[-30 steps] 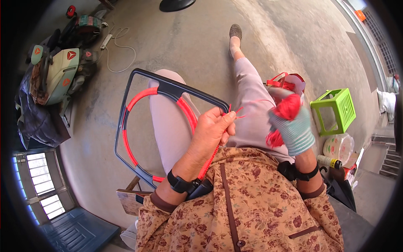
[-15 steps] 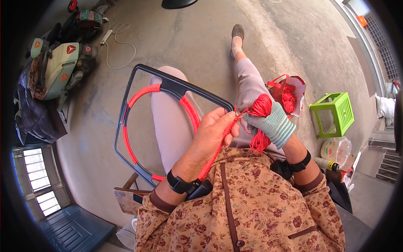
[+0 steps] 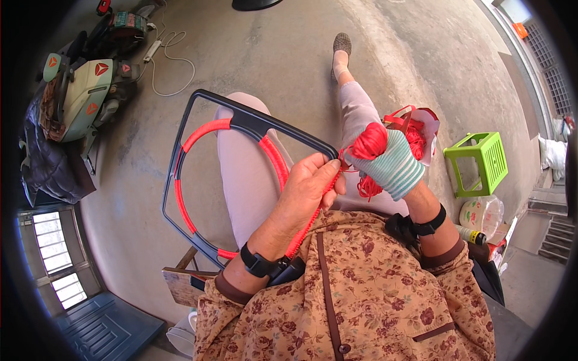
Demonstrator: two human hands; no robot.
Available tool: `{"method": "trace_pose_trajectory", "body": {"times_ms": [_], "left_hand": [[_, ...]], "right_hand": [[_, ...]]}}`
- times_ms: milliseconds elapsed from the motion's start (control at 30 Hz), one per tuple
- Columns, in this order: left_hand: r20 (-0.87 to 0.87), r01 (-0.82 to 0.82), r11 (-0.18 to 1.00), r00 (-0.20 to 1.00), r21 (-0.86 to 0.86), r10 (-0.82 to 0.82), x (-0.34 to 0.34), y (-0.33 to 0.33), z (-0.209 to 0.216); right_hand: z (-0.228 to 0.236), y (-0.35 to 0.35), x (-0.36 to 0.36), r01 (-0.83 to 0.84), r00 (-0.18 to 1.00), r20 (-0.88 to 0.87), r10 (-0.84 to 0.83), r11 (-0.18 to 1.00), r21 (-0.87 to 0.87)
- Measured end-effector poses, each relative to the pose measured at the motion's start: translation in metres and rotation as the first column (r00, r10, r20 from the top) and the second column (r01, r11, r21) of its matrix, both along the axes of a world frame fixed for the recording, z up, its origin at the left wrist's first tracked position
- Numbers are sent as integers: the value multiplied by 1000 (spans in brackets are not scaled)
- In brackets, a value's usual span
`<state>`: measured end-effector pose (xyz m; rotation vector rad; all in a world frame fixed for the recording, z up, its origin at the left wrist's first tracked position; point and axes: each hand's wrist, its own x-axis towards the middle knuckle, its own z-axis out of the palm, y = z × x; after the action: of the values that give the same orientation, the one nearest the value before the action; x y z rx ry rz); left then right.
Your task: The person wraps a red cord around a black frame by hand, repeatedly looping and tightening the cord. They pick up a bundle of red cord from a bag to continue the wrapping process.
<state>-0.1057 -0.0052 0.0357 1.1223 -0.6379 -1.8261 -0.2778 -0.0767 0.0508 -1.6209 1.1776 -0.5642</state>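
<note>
A black frame [image 3: 278,129] with a ring inside it lies across my lap, tilted to the left. Red cord is wound around parts of the ring, and a tight red wrapping runs along the frame's near right side. My bare left hand [image 3: 310,185] pinches that side at its upper right corner, thumb and fingers closed on frame and cord. In a striped knit glove, my right hand [image 3: 391,165] is wrapped round a bundle of red cord [image 3: 369,141]. Loose loops of the bundle hang below the glove. A short stretch of cord joins the bundle to the frame's corner.
Beyond my right hand stands a bag [image 3: 428,120] with more red cord. Right of it are a green plastic stool [image 3: 481,163] and a clear plastic tub [image 3: 483,216]. A scooter [image 3: 90,90] and a white power strip [image 3: 153,50] are at the far left.
My right hand has turned, bringing the cord bundle slightly nearer the frame's corner. The frame has shifted very slightly; my left hand keeps its pinch.
</note>
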Motion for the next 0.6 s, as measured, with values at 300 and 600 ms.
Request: {"method": "trace_pose_trajectory", "body": {"times_ms": [300, 600], "left_hand": [[-4, 4, 1000, 1000, 3, -4, 2, 0, -1], [-5, 28, 1000, 1000, 1, -28, 2, 0, 1]], "right_hand": [[9, 1, -2, 8, 993, 113, -24, 990, 139], [0, -3, -1, -110, 994, 20, 110, 994, 6]]}}
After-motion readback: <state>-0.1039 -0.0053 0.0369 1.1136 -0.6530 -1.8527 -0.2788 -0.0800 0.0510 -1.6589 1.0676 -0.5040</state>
